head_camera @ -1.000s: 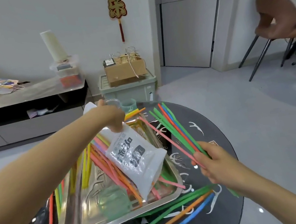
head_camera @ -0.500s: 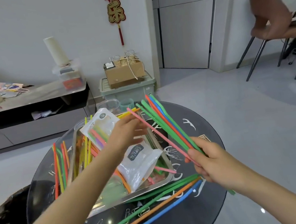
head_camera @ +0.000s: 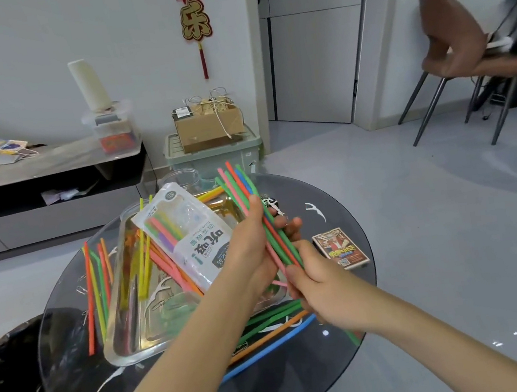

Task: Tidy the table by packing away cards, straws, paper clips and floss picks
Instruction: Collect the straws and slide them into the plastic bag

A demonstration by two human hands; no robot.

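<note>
Gripping straws [head_camera: 251, 193] with both hands [head_camera: 251, 247] [head_camera: 314, 276]

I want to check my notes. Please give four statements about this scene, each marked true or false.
1. The left hand and right hand both grip one bundle of straws. True.
2. The card box lies in the tray. False: it lies on the table.
3. Loose straws lie on the table left of the tray. True.
4. The bundle is all green. False: pink, orange and blue too.
</note>
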